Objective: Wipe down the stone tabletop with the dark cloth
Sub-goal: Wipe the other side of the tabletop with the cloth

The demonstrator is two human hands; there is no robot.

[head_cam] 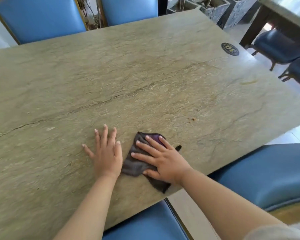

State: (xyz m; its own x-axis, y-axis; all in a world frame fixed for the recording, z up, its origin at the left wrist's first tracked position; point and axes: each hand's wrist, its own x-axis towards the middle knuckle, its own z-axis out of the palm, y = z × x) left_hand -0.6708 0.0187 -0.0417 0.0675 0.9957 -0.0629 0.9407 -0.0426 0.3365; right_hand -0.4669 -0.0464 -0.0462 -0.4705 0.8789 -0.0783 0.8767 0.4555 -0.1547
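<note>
The right hand (pixel 163 160) is lying flat and wide open on the dark cloth (pixel 142 163), fingers spread and pointing away and to the left, palm pressing the fabric down onto the stone tabletop (pixel 128 75). Nothing is being pinched or gripped; the cloth is simply being pinned under the palm and fingers. The cloth is bunching out from under this hand on three sides: a purple patch is showing just beyond the fingertips, a thin tail is sticking out on the little-finger side, and a darker corner is trailing back past the wrist toward the near edge of the table.

The left hand (pixel 106 153) is resting flat on the bare stone just beside the cloth, also fully open with its fingers spread and pointing away from the person. Its thumb side is sitting right at the cloth's left edge; whether it is actually touching the fabric cannot be told. The two hands are lying side by side, close together but apart.

Beyond the right hand and off to its right, a few small brown crumbs (pixel 193 119) are lying on the stone. Farther out the same way, a dark oval badge (pixel 230 49) is sitting near the far corner. Blue chairs (pixel 42 19) are standing across the table from the hands.
</note>
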